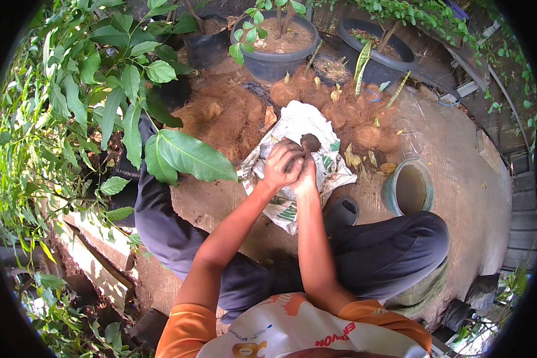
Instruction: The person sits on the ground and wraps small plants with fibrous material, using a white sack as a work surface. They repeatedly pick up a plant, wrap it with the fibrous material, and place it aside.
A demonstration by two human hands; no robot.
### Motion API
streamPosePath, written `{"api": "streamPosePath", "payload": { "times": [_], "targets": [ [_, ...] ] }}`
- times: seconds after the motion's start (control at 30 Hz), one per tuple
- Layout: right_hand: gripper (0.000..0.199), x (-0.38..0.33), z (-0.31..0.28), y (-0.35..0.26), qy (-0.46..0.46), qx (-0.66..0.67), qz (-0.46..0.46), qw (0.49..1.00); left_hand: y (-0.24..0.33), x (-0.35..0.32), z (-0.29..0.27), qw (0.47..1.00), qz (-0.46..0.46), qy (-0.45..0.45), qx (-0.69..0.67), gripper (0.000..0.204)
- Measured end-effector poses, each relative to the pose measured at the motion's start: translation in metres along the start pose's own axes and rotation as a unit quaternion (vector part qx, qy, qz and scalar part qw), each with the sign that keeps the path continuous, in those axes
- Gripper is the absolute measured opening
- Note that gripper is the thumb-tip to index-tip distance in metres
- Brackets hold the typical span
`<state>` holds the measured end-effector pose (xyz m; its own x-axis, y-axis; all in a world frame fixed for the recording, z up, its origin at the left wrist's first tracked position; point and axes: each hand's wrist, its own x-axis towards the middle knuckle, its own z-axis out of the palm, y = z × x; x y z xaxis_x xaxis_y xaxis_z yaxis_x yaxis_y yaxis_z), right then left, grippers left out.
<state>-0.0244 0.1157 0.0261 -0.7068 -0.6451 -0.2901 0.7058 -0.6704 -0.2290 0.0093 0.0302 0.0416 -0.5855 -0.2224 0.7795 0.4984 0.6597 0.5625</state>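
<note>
My left hand and my right hand are pressed together above a crumpled white sack with green print. Both are closed around a dark, soil-like clump, mostly hidden by the fingers. Dark dirt marks the fingers. Just past the right fingertips shows a round dark brown ball; whether it touches them I cannot tell. Beyond the sack lie several brown fibrous coconuts, some with pale or green shoots. A heap of loose brown coconut fibre spreads to the left.
A bucket of murky water stands right of the sack, near my knee. Large dark plant pots line the back. Broad green leaves hang in from the left, close to my left arm. A dark sandal is near the sack.
</note>
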Motion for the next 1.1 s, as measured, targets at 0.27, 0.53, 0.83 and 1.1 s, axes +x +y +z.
{"api": "streamPosePath", "payload": {
  "times": [0.27, 0.53, 0.83, 1.1],
  "targets": [
    [0.051, 0.004, 0.002, -0.013, 0.024, -0.002, 0.009, 1.0, -0.001, 0.004, 0.01, 0.999, -0.007, -0.034, 0.011, 0.018],
    [0.044, 0.007, 0.031, -0.007, 0.079, 0.032, -0.06, 0.995, -0.003, 0.027, -0.024, 0.966, -0.029, -0.244, 0.076, 0.057],
    [0.038, 0.017, 0.003, -0.034, 0.151, 0.051, -0.095, 0.983, -0.236, 0.012, -0.175, 0.788, -0.57, 0.222, 0.061, 0.068],
    [0.043, 0.022, -0.021, -0.045, 0.21, 0.015, -0.119, 0.97, -0.33, -0.074, -0.238, 0.674, -0.682, -0.086, 0.27, 0.075]
  ]
}}
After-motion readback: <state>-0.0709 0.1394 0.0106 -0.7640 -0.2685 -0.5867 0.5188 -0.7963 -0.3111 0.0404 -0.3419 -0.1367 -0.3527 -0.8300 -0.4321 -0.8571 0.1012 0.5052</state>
